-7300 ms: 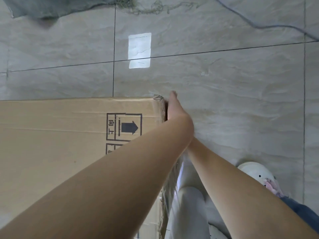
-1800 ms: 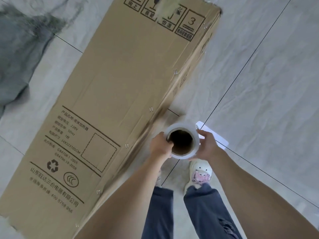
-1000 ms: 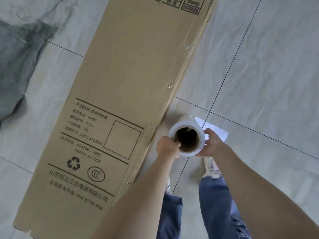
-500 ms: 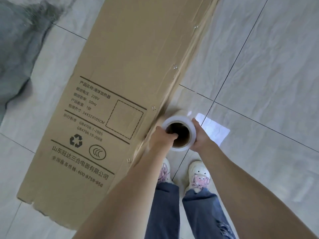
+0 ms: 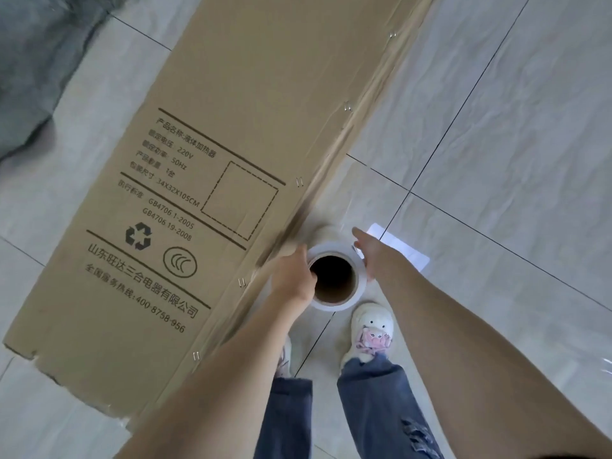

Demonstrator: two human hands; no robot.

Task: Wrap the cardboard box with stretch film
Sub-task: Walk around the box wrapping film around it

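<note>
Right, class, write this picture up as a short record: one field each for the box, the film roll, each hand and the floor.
box: cardboard box lying flat, printed face up
roll: stretch film roll beside the box's right edge, core facing the camera
left hand: grips the roll's left rim
right hand: fingers fairly straight against the roll's right side
floor: pale tiles, dark joints

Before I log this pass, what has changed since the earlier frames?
Both hands took up the white, brown-cored stretch film roll and carried it along the side of the brown cardboard box toward its printed end. The right hand has loosened, fingers straightened against the roll. Unchanged: left hand grips the roll; box lies on the grey tiled floor.
</note>
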